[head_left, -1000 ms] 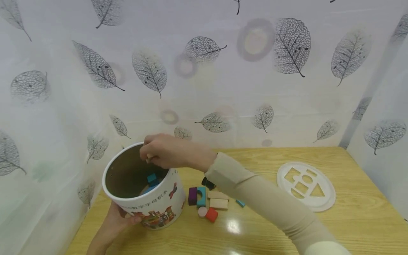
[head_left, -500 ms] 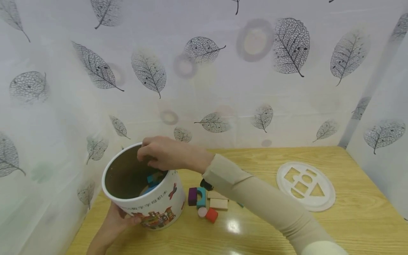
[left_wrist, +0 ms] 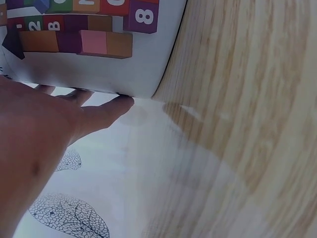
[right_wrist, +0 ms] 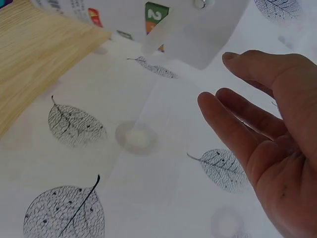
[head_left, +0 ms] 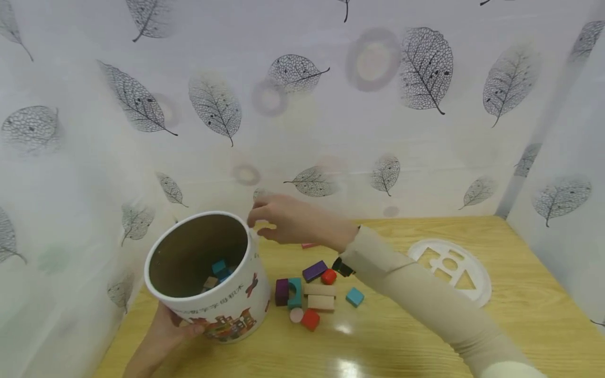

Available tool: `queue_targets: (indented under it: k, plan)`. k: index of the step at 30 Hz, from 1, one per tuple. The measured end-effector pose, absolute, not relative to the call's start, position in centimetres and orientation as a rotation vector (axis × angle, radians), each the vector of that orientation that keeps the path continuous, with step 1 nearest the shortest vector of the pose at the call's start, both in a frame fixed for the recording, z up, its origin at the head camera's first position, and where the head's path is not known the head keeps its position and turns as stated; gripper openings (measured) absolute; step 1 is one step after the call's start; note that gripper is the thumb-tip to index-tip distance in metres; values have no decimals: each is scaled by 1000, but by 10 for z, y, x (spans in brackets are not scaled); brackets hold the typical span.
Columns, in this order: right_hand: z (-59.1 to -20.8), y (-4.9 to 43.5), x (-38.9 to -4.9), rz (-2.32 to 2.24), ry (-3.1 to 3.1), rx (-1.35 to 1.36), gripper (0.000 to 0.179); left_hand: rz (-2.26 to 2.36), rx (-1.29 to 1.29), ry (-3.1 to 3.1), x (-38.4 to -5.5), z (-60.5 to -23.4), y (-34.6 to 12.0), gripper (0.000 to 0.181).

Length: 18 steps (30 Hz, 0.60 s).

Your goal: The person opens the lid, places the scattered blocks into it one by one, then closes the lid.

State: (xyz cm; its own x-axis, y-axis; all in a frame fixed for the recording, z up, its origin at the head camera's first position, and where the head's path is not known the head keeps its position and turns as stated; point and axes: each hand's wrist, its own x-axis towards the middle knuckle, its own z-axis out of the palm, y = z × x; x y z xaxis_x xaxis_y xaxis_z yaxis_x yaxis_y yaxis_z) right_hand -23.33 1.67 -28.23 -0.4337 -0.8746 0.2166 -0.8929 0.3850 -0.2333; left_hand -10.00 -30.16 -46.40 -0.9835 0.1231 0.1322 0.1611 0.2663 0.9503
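My left hand (head_left: 165, 336) holds the white bucket (head_left: 236, 304) low on its side, thumb on the front and fingers partly hidden behind. Printed coloured blocks cover the bucket's wall. In the left wrist view, the left hand (left_wrist: 44, 119) lies against the bucket near its bottom edge. Just right of the rim, my right hand (head_left: 288, 218) hovers with loosely bent fingers and nothing between them. The right wrist view shows that hand (right_wrist: 277, 144) bare too, fingers apart beside the bucket. Inside the bucket lie blue blocks (head_left: 219, 266) and a tan block (head_left: 210, 283).
On the wooden table (head_left: 387, 336), right of the bucket, lie a purple block (head_left: 314, 271), a turquoise arch (head_left: 295, 300), a red cube (head_left: 310, 319), pale planks (head_left: 320, 302) and a blue block (head_left: 355, 297). A white lid with shaped holes (head_left: 481, 283) lies farther right, before a leaf-print curtain (head_left: 354, 126).
My right hand has come out of the bucket and moved right past its rim. A tan block now shows inside, and the arm uncovers several table blocks. The left hand keeps its hold.
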Motion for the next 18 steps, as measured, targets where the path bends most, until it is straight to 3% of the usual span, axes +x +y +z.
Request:
queue_targets:
  k: [6,18]
  plan:
    - [-303,65,-231,496,-2592,1575,17,-1834,-347,-2513,-102,-462,-306,97]
    - [-387,134,-202,295,-2915,1562,20,-1826,-326,-2548,-102,-461,-307,96]
